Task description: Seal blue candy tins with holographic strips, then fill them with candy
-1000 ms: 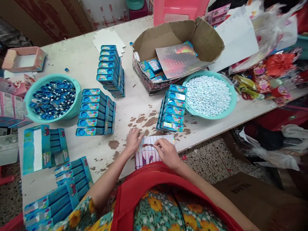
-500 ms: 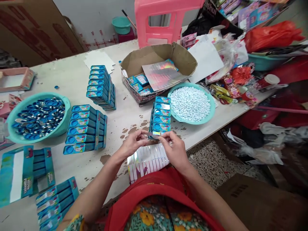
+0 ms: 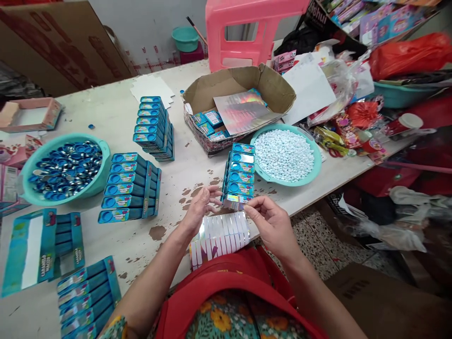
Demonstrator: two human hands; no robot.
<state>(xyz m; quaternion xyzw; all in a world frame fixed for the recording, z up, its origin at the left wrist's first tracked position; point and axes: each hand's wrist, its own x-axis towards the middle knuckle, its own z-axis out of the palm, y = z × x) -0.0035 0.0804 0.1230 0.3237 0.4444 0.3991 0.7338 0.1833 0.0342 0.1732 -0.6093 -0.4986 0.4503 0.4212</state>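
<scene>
My right hand (image 3: 272,227) pinches one end of a shiny clear sticker strip (image 3: 234,205), which lies over the nearest blue candy container in a small row of containers (image 3: 242,177). Beside the row's near left corner is my left hand (image 3: 199,210), its fingers apart and holding nothing. Between my forearms a sheet of silvery stickers (image 3: 224,230) rests on the table, close under both hands. Blue printed labels show on the tops of the containers. How far the strip is stuck down is too small to tell.
A bowl of pale candies (image 3: 285,155) touches the row's right side. Behind it stands a cardboard box (image 3: 203,147). Leftward are stacked blue containers (image 3: 130,186), a bowl of blue caps (image 3: 65,172) and display boxes (image 3: 45,249). Wrappers and bags (image 3: 342,132) clutter the right.
My left hand has let go of the strip and moved slightly left, its fingers opening. The right hand has shifted a little right and down, still pinching the strip's end. The view has turned slightly.
</scene>
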